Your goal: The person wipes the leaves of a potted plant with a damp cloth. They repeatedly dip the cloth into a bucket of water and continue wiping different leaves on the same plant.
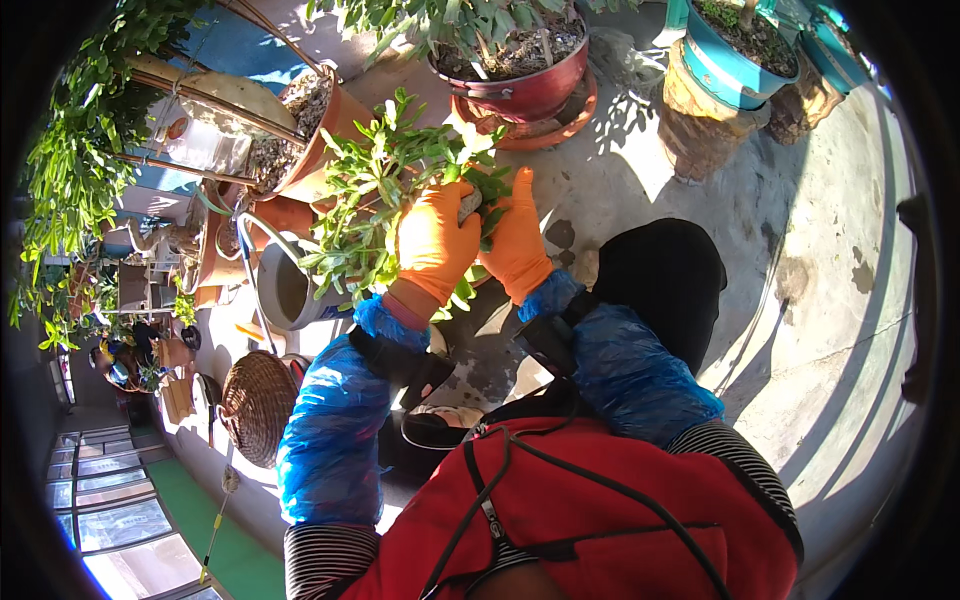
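Both my hands wear orange gloves and meet at a leafy green plant (375, 165) with long, fleshy leaves. My left hand (436, 242) is closed, its fingers curled at a small grey object (469, 206) whose kind I cannot make out. Close beside it, my right hand (517, 245) points its thumb up, while its other fingers curl in towards the leaves and are mostly hidden. Darker leaves show between the two hands. The base of the plant is covered by its foliage and my hands.
Beyond the plant stands a red pot (520, 85) on a saucer. Terracotta pots (335, 130) and a grey bucket (285, 285) are at the left, near a wicker basket (258, 408). A turquoise pot (735, 65) rests on a wooden stump (705, 125) at the far right.
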Tool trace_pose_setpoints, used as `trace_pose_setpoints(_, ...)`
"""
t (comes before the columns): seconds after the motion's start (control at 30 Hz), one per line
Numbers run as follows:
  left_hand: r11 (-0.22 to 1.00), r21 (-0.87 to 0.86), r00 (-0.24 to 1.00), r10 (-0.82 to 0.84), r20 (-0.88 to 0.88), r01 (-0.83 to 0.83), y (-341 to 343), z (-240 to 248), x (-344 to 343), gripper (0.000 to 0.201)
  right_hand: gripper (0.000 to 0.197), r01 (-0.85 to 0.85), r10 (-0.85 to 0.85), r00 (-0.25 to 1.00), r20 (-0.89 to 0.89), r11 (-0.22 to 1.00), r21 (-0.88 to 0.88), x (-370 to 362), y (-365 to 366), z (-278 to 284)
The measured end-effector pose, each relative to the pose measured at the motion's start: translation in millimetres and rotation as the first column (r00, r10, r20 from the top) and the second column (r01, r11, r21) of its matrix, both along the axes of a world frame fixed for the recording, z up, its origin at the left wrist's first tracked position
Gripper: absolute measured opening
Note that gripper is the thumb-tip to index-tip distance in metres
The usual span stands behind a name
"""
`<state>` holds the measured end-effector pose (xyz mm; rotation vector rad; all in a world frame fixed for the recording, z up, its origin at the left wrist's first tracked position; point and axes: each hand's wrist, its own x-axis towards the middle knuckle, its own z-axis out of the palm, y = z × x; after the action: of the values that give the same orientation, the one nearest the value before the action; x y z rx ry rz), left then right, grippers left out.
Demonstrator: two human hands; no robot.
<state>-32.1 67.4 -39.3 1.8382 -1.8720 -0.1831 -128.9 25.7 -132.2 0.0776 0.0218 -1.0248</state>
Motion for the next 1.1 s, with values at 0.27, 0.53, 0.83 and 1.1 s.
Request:
trace_pose_setpoints(0.27, 0.983, 0.103, 0.811, -0.064, -0.582, 0.152, 27.2, 12.5, 0.1, 0.035, 0.081, -0.013, 0.012, 0.992, -0.126, 1.000, -0.008, -6.9, 2.2, 2.9)
trace_pose_setpoints(0.53, 0.976, 0.058, 0.898, 0.216, -0.382, -0.210, -5.8, 29.4, 39.8, 0.039, 0.071, -0.017, 0.019, 0.995, -0.102, 0.999, 0.029, -3.5, 8.0, 5.6)
trace_pose_setpoints(0.83, 0.998, -0.060, 0.988, -0.033, -0.154, 0.024, 15.4, 1.4, -2.1, 0.040, 0.074, 0.046, -0.100, 0.947, -0.305, 0.983, -0.179, -13.6, 26.8, 4.7)
trace_pose_setpoints(1.1, 0.971, 0.037, 0.816, -0.178, -0.549, 0.237, 58.0, 11.8, -10.0, 0.042, 0.077, -0.090, 0.086, 0.991, -0.101, 0.995, -0.035, -15.4, 15.9, 6.8)
